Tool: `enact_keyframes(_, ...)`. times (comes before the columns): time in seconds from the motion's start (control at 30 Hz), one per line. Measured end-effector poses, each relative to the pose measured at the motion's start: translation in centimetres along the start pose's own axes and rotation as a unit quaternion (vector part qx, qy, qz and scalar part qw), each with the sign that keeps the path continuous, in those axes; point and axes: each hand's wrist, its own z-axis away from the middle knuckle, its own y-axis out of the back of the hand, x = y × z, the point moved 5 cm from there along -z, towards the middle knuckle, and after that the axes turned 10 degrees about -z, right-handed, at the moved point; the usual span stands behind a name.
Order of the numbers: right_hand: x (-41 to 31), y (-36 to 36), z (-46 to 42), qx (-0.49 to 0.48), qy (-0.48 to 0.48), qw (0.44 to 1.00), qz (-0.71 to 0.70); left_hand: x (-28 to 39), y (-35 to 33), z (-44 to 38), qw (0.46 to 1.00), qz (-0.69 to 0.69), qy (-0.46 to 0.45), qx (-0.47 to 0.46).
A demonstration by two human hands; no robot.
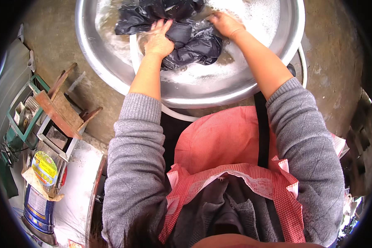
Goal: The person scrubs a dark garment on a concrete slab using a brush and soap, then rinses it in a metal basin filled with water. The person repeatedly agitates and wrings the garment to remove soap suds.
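Observation:
A shiny black padded garment (198, 46) lies bunched and wet in a large round metal basin (102, 69). Sudsy water (262, 28) surrounds it, with white foam thickest at the right. My left hand (159, 40) grips the cloth at the left of the bundle, its fingers spread over a fold and its thumb side against the fabric. At the right edge of the garment, my right hand (228, 24) reaches into the foam with curled fingers. Foam and water cover those fingertips, so whether they hold cloth is unclear. The top of the garment runs out of view.
A white hose (134, 52) enters the basin at the left; a pale hose (303, 68) curves outside its right rim. Left on the concrete floor (49, 46) stand a wooden stool (65, 111), a green metal frame (23, 136) and a blue labelled container (38, 209) on a white surface (77, 173).

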Motion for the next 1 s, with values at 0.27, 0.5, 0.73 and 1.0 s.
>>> enact_keyframes(0.27,-0.7,8.9,2.9,-0.02,0.009,0.975,-0.223,-4.1,1.9,1.1,0.99,0.055,0.109,0.077)
enact_keyframes(0.5,-5.4,10.0,10.9,-0.252,0.03,0.919,-0.303,-3.1,5.5,7.7,0.975,0.141,-0.007,0.174)
enact_keyframes(0.73,-9.7,7.1,16.6,-0.318,0.145,0.847,-0.4,10.6,9.5,15.6,0.782,0.619,-0.066,0.022)
enact_keyframes(1.0,-8.1,5.8,14.1,-0.178,0.275,0.885,-0.329,9.5,7.4,12.2,0.652,0.753,-0.087,0.008)
